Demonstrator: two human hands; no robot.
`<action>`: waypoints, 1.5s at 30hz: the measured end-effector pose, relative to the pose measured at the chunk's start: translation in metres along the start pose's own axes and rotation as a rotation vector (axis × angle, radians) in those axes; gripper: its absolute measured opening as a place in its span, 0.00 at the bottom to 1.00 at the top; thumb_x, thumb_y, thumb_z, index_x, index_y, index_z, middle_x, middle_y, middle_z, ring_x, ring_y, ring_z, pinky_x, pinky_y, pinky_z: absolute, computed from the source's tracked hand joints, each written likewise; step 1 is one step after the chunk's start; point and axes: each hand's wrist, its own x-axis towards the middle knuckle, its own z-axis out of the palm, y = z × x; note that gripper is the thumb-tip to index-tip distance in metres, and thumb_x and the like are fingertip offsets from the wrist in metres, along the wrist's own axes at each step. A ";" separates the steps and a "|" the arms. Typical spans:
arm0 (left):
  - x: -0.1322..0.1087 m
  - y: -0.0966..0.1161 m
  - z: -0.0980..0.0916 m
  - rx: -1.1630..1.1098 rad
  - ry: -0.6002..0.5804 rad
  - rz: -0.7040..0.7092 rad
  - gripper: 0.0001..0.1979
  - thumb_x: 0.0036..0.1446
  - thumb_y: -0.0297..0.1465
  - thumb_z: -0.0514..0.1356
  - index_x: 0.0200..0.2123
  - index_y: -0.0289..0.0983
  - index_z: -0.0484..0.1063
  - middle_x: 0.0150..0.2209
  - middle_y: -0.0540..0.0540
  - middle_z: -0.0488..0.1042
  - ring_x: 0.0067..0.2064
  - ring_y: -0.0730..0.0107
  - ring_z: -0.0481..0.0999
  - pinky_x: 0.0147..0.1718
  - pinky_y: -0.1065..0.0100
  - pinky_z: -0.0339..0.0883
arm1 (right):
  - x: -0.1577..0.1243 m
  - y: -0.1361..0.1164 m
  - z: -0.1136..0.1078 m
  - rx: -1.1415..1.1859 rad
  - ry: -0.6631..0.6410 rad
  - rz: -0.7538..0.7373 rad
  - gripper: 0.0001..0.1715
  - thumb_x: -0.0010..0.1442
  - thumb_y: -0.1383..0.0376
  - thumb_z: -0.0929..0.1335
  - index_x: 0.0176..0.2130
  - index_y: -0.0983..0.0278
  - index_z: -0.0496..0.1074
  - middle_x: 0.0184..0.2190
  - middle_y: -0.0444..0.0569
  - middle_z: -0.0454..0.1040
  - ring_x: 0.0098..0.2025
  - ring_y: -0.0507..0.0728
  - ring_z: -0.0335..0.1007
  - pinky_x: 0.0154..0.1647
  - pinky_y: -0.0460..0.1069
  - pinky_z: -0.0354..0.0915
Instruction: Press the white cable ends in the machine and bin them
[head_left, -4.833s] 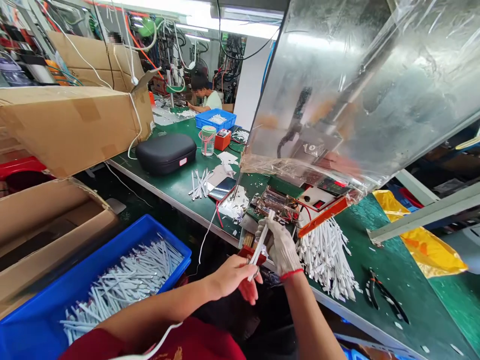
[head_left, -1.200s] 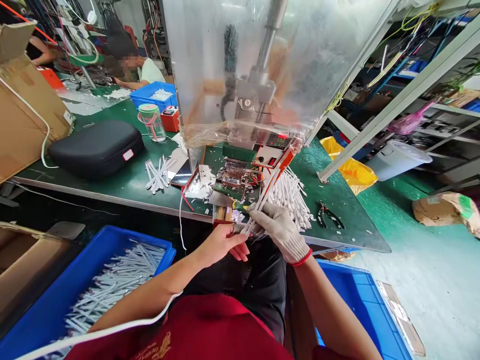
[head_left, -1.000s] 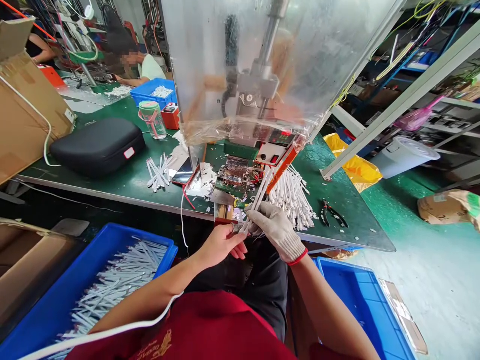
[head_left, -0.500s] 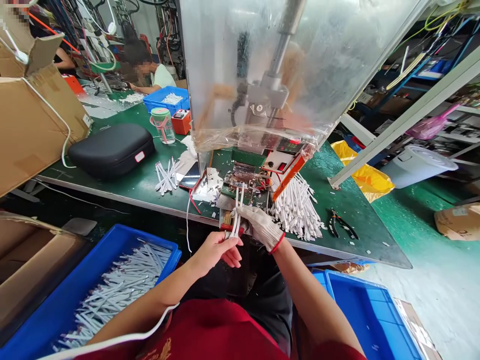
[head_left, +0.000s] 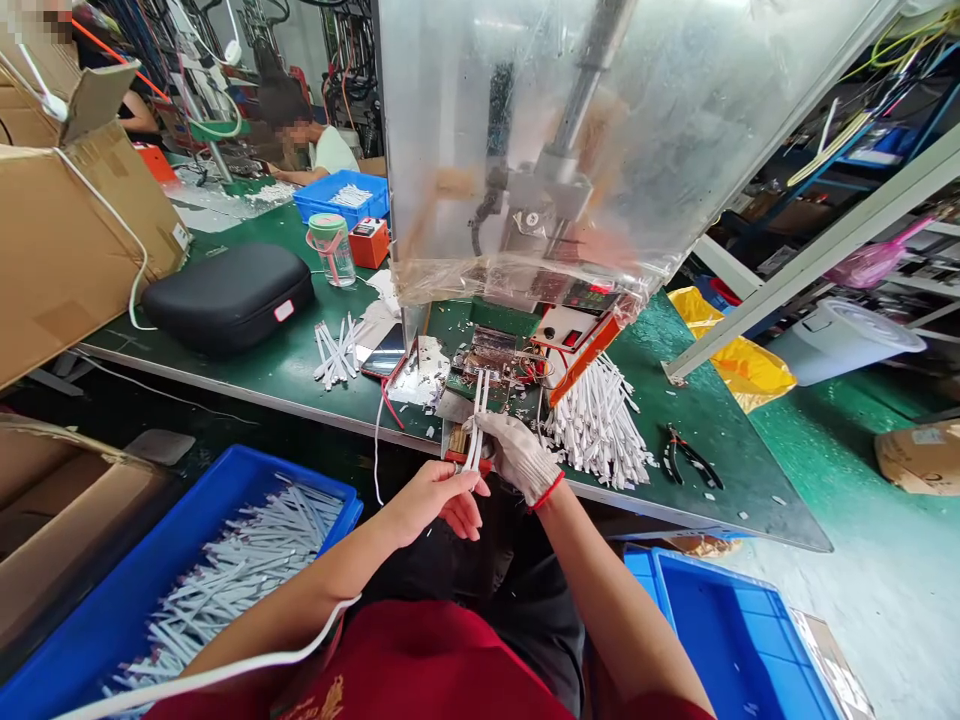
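Note:
Two slim white strips (head_left: pixel 478 418) stand side by side between my hands, their far ends pointing at the machine's metal fixture (head_left: pixel 491 350). My bare left hand (head_left: pixel 450 497) pinches their near ends between thumb and fingers. In a white knit glove with a red cuff, my right hand (head_left: pixel 519 452) is closed on the strips higher up, its fingertips partly hidden. Just right of the glove lies a large pile of white strips (head_left: pixel 604 430). Whether the far ends touch the fixture, I cannot tell.
Pliers (head_left: pixel 691 458) lie at the right of the green table. A blue bin (head_left: pixel 349 510) of strips stands at lower left, another blue bin (head_left: pixel 720 610) at lower right. A clear shield (head_left: pixel 465 130) hangs over the machine. A black case (head_left: pixel 225 298) and a jar (head_left: pixel 332 250) sit left.
The view has shifted slightly, so the table and machine appear a little further right. Both hands keep their hold on the strips, with almost no other movement.

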 end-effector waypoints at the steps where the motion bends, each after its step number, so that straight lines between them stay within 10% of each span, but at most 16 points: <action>1: 0.001 0.001 -0.001 0.018 -0.009 -0.019 0.27 0.55 0.52 0.62 0.35 0.30 0.77 0.23 0.40 0.79 0.23 0.63 0.80 0.21 0.72 0.69 | 0.001 0.001 0.002 0.015 0.014 -0.010 0.19 0.47 0.55 0.78 0.31 0.65 0.76 0.25 0.46 0.74 0.22 0.50 0.65 0.21 0.44 0.63; 45: 0.014 0.002 0.007 0.000 -0.018 -0.019 0.37 0.48 0.63 0.56 0.28 0.30 0.76 0.20 0.40 0.75 0.20 0.64 0.76 0.20 0.70 0.65 | 0.060 -0.006 -0.008 -0.100 0.164 -0.094 0.16 0.49 0.53 0.74 0.29 0.64 0.76 0.24 0.49 0.76 0.23 0.56 0.70 0.21 0.49 0.65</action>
